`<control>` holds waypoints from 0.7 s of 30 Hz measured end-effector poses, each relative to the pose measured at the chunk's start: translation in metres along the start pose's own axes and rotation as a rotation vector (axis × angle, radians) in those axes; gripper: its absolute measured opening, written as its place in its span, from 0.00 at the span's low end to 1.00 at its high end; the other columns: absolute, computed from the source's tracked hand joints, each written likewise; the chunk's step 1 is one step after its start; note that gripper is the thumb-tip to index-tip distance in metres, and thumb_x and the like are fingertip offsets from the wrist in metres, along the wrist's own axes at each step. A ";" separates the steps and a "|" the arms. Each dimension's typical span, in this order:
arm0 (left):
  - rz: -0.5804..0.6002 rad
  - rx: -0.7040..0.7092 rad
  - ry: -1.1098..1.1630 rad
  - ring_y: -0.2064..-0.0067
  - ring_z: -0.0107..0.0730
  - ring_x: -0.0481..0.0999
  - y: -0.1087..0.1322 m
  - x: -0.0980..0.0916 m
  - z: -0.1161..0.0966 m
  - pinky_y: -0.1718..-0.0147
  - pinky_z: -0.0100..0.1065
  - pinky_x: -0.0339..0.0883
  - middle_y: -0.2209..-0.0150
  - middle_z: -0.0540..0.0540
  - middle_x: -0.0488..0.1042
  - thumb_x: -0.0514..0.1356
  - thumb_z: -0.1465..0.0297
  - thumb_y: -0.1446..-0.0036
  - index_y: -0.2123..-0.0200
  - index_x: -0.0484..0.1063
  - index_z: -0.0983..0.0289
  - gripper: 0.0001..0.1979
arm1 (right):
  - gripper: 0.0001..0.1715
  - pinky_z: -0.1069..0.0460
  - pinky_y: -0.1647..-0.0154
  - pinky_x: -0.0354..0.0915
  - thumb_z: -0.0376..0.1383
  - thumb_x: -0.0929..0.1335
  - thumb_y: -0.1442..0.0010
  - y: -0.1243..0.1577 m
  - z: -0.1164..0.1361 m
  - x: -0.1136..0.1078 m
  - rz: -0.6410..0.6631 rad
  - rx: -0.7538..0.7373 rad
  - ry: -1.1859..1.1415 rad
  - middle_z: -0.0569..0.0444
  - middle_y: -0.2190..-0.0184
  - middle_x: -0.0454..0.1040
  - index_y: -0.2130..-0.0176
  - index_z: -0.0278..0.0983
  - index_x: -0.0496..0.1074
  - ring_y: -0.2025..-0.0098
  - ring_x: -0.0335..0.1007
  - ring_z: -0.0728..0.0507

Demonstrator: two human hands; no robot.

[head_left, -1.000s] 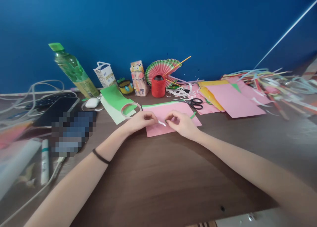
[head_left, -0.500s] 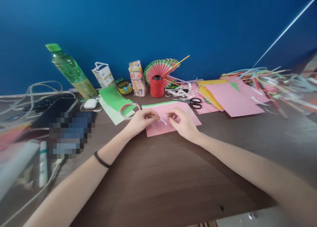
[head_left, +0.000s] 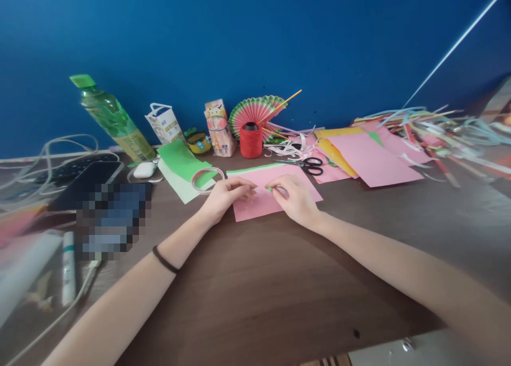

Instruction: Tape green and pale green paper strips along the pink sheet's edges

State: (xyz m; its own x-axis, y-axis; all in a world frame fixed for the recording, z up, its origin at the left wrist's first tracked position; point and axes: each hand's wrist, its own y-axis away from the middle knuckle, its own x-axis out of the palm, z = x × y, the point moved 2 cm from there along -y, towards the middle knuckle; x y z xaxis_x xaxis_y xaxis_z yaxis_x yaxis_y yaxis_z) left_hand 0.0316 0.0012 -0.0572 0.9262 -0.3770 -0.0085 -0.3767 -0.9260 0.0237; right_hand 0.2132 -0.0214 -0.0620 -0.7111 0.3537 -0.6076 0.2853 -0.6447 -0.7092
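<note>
A pink sheet of paper (head_left: 255,209) with a green strip along its far edge lies under both hands. My right hand (head_left: 297,200) pinches a small green paper piece (head_left: 270,188) between thumb and forefinger, over the sheet's middle. My left hand (head_left: 223,195) rests at the sheet's left side with its fingers curled together; what they hold, if anything, is too small to make out. A roll of tape (head_left: 193,180) stands just behind the left hand, partly over green paper (head_left: 181,161). Black-handled scissors (head_left: 314,166) lie at the sheet's far right.
Behind the sheet stand a red thread spool (head_left: 251,142), a folded paper fan (head_left: 251,113), a small carton (head_left: 219,129) and a tilted green bottle (head_left: 115,121). Pink sheets (head_left: 375,158) and paper strips (head_left: 439,137) lie right. A phone (head_left: 120,217), cable (head_left: 80,294) and marker (head_left: 68,270) lie left.
The white strip that hung from my left fingertips no longer shows there. The green piece at my right fingertips shows more clearly. The whole view has shifted slightly.
</note>
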 end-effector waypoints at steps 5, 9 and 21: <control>0.016 -0.010 0.004 0.69 0.29 0.76 0.000 0.002 0.000 0.63 0.32 0.69 0.71 0.55 0.77 0.63 0.66 0.53 0.65 0.74 0.68 0.13 | 0.08 0.49 0.63 0.64 0.28 0.62 0.43 -0.001 0.000 -0.001 -0.016 -0.080 0.010 0.52 0.71 0.74 0.67 0.37 0.69 0.66 0.68 0.44; 0.009 -0.038 0.000 0.70 0.27 0.76 -0.001 0.003 0.002 0.63 0.31 0.69 0.73 0.52 0.78 0.63 0.68 0.54 0.61 0.72 0.66 0.15 | 0.11 0.48 0.60 0.65 0.28 0.62 0.42 -0.001 -0.001 -0.001 0.010 -0.087 -0.070 0.52 0.67 0.73 0.64 0.38 0.70 0.63 0.67 0.44; 0.002 -0.075 0.044 0.67 0.29 0.77 -0.004 0.000 0.007 0.62 0.32 0.71 0.70 0.55 0.78 0.65 0.67 0.56 0.65 0.72 0.68 0.13 | 0.22 0.48 0.64 0.63 0.28 0.57 0.40 -0.003 -0.004 0.000 0.108 -0.001 -0.118 0.52 0.72 0.66 0.49 0.38 0.68 0.68 0.62 0.45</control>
State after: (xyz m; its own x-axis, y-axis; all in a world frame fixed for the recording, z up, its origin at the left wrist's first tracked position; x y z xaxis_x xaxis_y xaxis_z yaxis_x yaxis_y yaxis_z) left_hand 0.0330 0.0046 -0.0638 0.9259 -0.3761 0.0351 -0.3777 -0.9207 0.0984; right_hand 0.2146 -0.0172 -0.0615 -0.7469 0.2003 -0.6340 0.3648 -0.6737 -0.6426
